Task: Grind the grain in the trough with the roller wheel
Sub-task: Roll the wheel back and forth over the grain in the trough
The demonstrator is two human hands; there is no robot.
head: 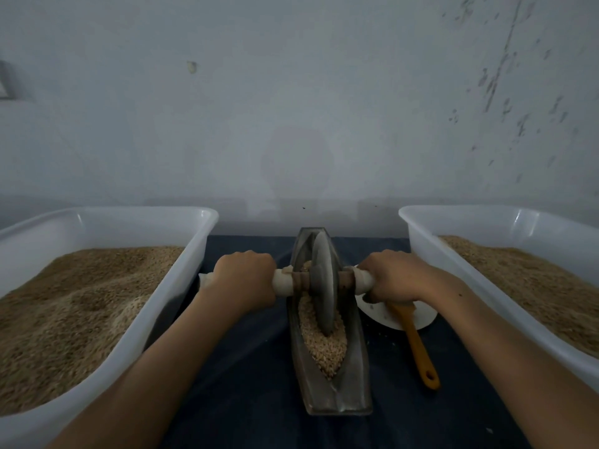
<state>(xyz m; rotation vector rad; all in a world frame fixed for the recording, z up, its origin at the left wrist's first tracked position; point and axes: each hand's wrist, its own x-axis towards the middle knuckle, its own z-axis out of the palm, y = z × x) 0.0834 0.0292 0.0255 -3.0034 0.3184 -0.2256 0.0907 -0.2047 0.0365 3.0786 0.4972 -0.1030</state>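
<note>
A long grey boat-shaped trough (pixel 356 367) lies lengthwise on the dark cloth in front of me. Pale grain (pixel 324 345) fills its groove. A grey disc-shaped roller wheel (pixel 322 283) stands upright in the groove, in the far half of the trough, its lower edge sunk in the grain. A wooden axle with white-wrapped ends runs through the wheel from left to right. My left hand (pixel 244 277) grips the left end of the axle. My right hand (pixel 393 277) grips the right end. Both arms reach forward on either side of the trough.
A white plastic tub (pixel 136 335) heaped with brown grain stands at the left. A second tub (pixel 453 273) with grain stands at the right. Beside the trough on the right lie a white plate (pixel 424 317) and an orange-handled brush (pixel 418 345). A wall rises right behind.
</note>
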